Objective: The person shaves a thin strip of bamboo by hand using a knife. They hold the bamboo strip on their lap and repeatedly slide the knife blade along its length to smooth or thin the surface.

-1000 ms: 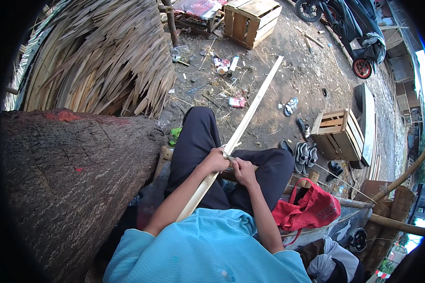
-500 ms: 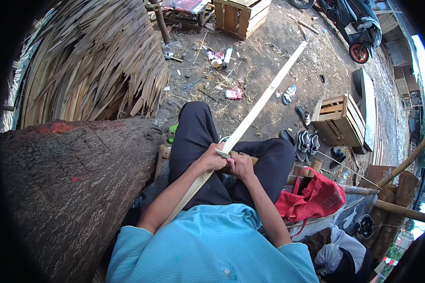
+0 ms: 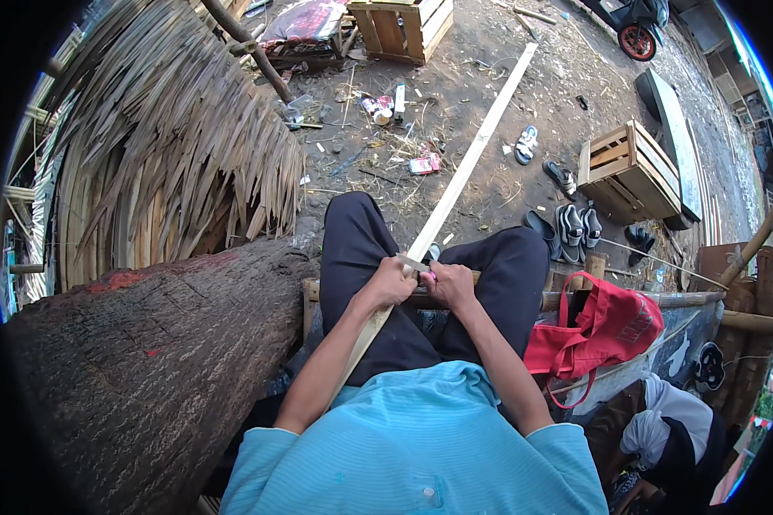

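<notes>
One long, pale, flat wooden strip [image 3: 472,159] slants between dark-trousered knees [image 3: 352,221]; left hand [image 3: 390,283] gripping it, right hand [image 3: 452,286] clasping grey metal knife [image 3: 414,264] at it (already flat; paring looks underway, remainder unclear).

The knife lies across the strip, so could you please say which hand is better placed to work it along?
Probably the right hand: it already holds the knife, blade across the strip. The left hand is occupied gripping the strip.
</notes>
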